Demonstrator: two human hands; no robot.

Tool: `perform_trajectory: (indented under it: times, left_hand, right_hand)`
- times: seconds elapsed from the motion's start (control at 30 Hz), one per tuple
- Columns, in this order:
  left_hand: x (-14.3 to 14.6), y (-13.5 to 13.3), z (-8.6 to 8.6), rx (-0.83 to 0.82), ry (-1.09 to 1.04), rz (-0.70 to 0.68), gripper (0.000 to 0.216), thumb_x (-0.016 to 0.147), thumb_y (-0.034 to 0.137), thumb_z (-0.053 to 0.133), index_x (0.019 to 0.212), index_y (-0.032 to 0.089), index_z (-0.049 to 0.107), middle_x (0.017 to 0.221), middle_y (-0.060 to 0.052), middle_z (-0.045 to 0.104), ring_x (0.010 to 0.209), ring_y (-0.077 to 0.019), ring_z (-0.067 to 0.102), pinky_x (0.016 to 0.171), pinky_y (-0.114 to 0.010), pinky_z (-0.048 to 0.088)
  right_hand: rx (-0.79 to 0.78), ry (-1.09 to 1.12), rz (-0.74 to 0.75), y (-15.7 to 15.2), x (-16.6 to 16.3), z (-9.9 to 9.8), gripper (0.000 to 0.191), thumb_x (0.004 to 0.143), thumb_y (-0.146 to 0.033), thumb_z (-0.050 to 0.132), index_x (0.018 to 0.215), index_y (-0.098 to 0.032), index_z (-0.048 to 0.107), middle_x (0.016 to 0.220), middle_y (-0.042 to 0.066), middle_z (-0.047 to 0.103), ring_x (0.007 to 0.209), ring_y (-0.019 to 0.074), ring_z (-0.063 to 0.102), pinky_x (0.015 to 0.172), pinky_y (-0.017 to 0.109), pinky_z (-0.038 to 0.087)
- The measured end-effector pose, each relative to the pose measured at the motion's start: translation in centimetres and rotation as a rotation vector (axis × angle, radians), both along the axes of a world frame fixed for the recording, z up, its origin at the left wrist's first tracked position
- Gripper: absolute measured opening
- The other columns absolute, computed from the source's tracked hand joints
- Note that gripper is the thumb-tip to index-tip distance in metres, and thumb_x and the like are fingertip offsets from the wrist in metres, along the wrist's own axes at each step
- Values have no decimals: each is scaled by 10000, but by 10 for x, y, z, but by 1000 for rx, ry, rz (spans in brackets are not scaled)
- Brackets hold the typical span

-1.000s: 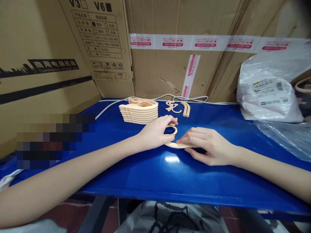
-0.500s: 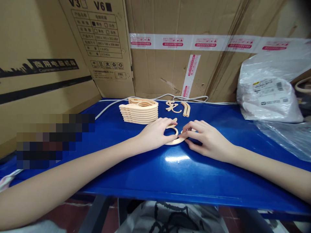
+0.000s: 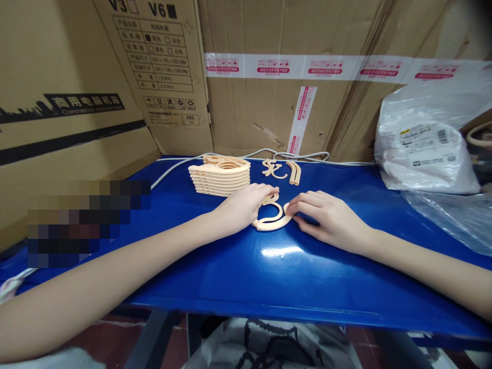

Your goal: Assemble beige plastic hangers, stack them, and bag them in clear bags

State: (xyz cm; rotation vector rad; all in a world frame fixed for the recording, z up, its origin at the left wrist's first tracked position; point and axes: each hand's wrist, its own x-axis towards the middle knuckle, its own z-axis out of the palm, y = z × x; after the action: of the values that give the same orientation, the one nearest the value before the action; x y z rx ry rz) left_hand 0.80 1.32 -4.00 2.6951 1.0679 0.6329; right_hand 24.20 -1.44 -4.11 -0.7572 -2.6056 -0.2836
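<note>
beige hanger piece (image 3: 271, 221) arm swung in since 1 s ago, now compact | left hand (image 3: 240, 207) fingers grip its loop | right hand (image 3: 326, 220) fingers pinch the arm tip | flat on counter (image 3: 269, 277)

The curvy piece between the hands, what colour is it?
The curvy piece is pale peach, clearest in the head view.

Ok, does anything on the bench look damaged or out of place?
Only minor: the cardboard box behind the table has a torn patch beside its vertical tape strip. The hanger stack is neat, and the left hand and right hand hold the peach piece flat on it.
</note>
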Motion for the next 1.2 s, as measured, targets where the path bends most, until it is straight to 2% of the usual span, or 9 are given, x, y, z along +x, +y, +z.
perform_trajectory:
  times: [0.13,0.23,0.37,0.47,0.6,0.77,0.97,1.1,1.2]
  left_hand:
    - [-4,3,-3,32,-19,-73,387,923,58,485,1300,132,529,1274,-95,613,1185,-196,557,1028,-355,442]
    - [-5,4,-5,44,-30,-117,360,951,96,446,1298,170,507,1273,-82,578,1185,-187,545,1030,-357,443]
    - [-5,1,-4,67,1,-128,407,929,60,403,1311,180,475,1292,-87,538,1216,-201,508,1049,-381,432]
    - [-4,-4,0,69,-3,-122,446,890,45,419,1316,167,466,1323,-99,521,1246,-208,480,1081,-391,405]
    - [-2,-11,3,19,0,-135,500,871,122,446,1370,119,410,1367,-136,502,1296,-231,450,1115,-414,371]
    - [0,-18,5,-130,34,-95,768,807,254,541,1486,88,222,1523,-199,340,1422,-293,317,1170,-471,287]
    - [3,-25,4,-251,3,-115,1066,779,339,623,1531,176,-114,1567,-232,244,1450,-325,285,1120,-519,341]
    - [4,-25,4,-255,-16,-114,1198,761,520,696,1526,191,-165,1574,-242,227,1455,-341,266,1117,-522,332]
    - [3,-23,6,-260,4,-100,1201,740,580,711,1542,194,-96,1525,-223,341,1414,-327,353,1107,-490,344]
  right_hand:
    - [98,-11,-53,1,1,-1,136,936,-182,497,965,-192,630,1010,62,670,899,194,598,807,348,428]
    - [134,-37,-124,2,2,-2,153,947,-205,494,973,-182,643,928,54,670,851,199,595,817,364,415]
    - [108,-43,-184,2,1,-1,234,992,-230,417,980,-160,641,860,49,681,819,197,600,853,380,404]
    - [57,7,-204,0,1,1,268,1001,-313,417,999,-166,641,937,60,701,867,204,609,880,388,398]
    - [-48,54,-209,0,2,3,334,1003,-399,392,1035,-174,637,998,81,701,918,225,605,875,409,404]
    - [-235,144,-100,4,3,4,322,1010,-377,356,1061,-192,614,1057,90,697,941,216,615,854,391,455]
    - [-385,46,117,5,4,4,318,988,-358,429,1235,-209,564,1364,104,583,1259,222,523,1031,411,417]
    - [-371,185,40,4,5,4,284,992,-355,420,1167,-199,580,1224,94,654,1152,216,583,967,380,460]
    - [-329,295,-41,4,5,6,255,995,-350,406,1069,-207,605,1068,73,689,1014,210,620,879,362,488]
